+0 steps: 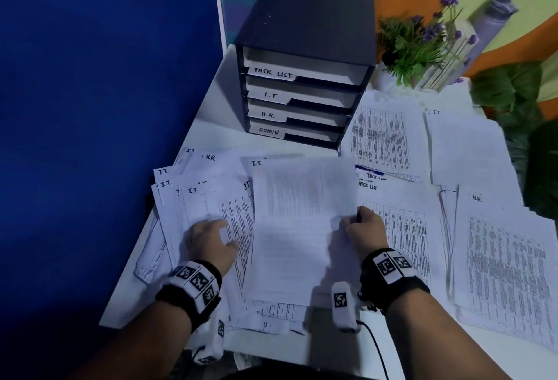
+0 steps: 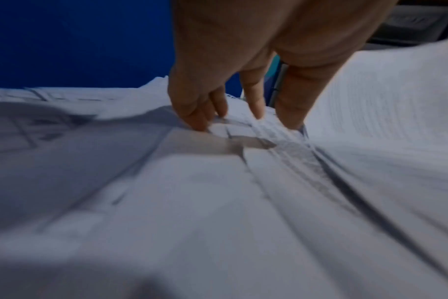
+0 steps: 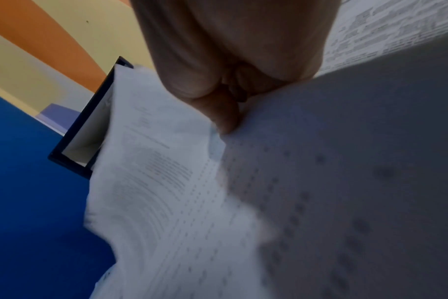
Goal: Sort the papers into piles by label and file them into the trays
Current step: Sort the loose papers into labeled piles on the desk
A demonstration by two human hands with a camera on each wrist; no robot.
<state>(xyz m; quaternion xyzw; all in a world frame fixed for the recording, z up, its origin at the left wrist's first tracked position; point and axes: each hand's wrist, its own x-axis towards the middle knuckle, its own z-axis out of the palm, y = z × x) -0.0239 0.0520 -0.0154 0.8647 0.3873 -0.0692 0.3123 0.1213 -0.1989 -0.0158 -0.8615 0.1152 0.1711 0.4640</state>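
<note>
The right hand pinches the right edge of a white printed sheet of paper between thumb and curled fingers and holds it lifted over the middle of the white table; its label cannot be read, because the sheet is blurred. The left hand lies with straight, spread fingers on the loose pile of white sheets marked I.T. at the left, pressing them flat and holding nothing. I think the step in hand is to read the label of the lifted sheet and lay it on the matching pile. To do this well, the pinch should stay at the edge so the top corner is visible, the left hand should hold the lower sheets so only one comes away, and the sheet should land square on its pile. Right of the lifted sheet lie the papers marked TASK LIST, and at the far right the pile marked H.R.. Further back are a dense printed sheet and a sheet marked I.T.. At the back stands the black four-tray paper organiser, with trays labelled TASK LIST, I.T, H.R. and ADMIN from top to bottom. Each tray shows a pale surface inside; I cannot tell if this is paper or the tray bottom, so the filing seems not yet begun. Beside it stands a white pot with purple flowers.
</note>
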